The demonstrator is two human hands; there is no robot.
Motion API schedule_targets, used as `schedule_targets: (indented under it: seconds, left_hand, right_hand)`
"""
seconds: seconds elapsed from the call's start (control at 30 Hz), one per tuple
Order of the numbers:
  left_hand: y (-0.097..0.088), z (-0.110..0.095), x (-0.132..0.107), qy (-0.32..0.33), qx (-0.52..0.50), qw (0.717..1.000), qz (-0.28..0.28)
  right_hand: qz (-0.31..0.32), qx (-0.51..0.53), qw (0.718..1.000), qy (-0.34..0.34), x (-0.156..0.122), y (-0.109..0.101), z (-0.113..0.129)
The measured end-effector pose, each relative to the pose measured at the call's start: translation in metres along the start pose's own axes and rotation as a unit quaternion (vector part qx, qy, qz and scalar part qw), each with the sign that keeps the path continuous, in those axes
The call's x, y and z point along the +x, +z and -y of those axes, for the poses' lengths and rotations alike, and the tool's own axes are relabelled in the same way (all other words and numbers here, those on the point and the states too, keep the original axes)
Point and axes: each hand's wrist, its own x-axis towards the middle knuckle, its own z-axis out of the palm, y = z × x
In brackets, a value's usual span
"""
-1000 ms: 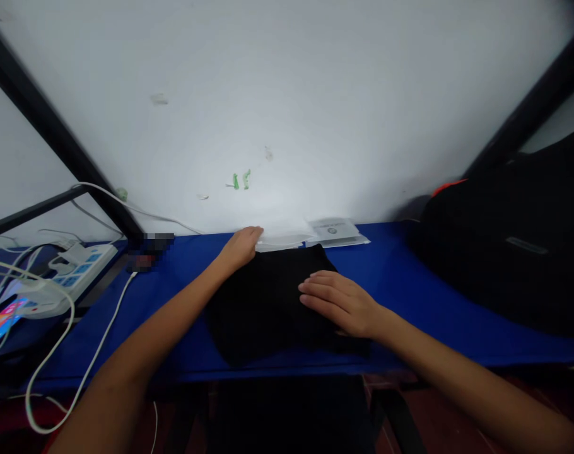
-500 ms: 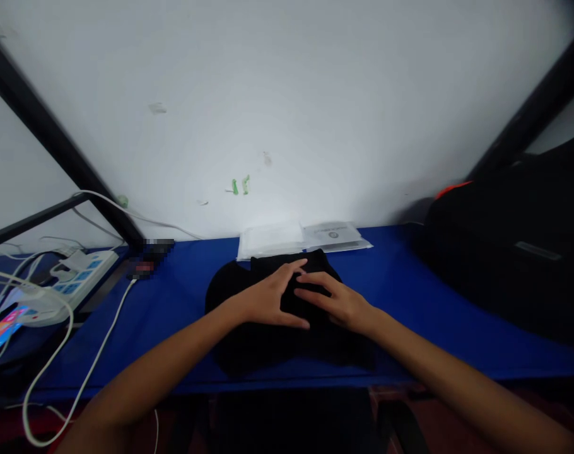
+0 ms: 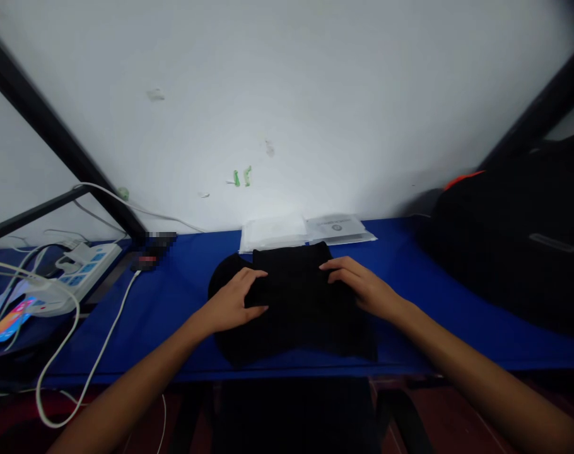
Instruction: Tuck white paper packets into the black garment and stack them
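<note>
A folded black garment [image 3: 294,302] lies on the blue table top [image 3: 410,284] in front of me. My left hand [image 3: 233,304] rests on its left part, fingers spread and slightly curled over the cloth. My right hand [image 3: 363,287] lies flat on its upper right part, fingers stretched toward the middle. Neither hand lifts the cloth. Just behind the garment, against the wall, lie clear plastic packets [image 3: 272,232] with a printed sheet [image 3: 339,228].
A large black bag [image 3: 518,239] fills the right end of the table. At the left are a white power strip [image 3: 79,268], white cables [image 3: 102,340], a phone with a lit screen [image 3: 10,320] and black frame bars [image 3: 55,135]. A white wall stands behind.
My left hand left the plastic packets at the back, came onto the garment beside my right hand, and both hands have now slid apart toward the garment's sides.
</note>
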Motion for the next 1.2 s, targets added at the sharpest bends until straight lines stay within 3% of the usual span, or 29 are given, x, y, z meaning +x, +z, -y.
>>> schedule_targets:
  seconds: [0.17,0.47,0.53,0.7,0.77,0.87,1.1,1.2]
  left_hand:
    - [-0.016,0.020,-0.007,-0.043,-0.042,0.996,-0.066]
    - [-0.022,0.053,-0.018,-0.156,-0.130,0.970,-0.132]
    - [-0.029,0.055,-0.017,-0.135,-0.080,0.980,-0.118]
    - [-0.054,0.051,-0.017,-0.024,0.006,0.999,0.037]
    - [-0.059,0.048,-0.017,-0.009,0.006,0.998,0.064]
    - [-0.059,0.049,-0.014,-0.023,0.003,0.998,0.052]
    - [-0.048,0.059,0.003,-0.062,0.087,0.993,-0.041]
    - [-0.048,0.060,0.012,-0.074,0.086,0.993,-0.021]
  right_hand:
    - [-0.012,-0.015,1.000,0.023,-0.009,-0.009,-0.007]
    - [0.060,-0.031,0.997,0.042,-0.023,-0.013,-0.014]
    - [0.085,-0.045,0.994,0.043,-0.023,-0.018,-0.017]
    - [0.094,-0.030,0.994,0.040,-0.025,-0.029,-0.020]
    - [0.086,-0.012,0.995,0.046,-0.025,-0.031,-0.017]
    - [0.106,-0.001,0.992,0.068,-0.021,-0.030,-0.008]
    - [0.170,-0.020,0.981,0.089,-0.015,-0.023,0.000]
    - [0.171,-0.021,0.981,0.093,-0.015,-0.022,-0.001]
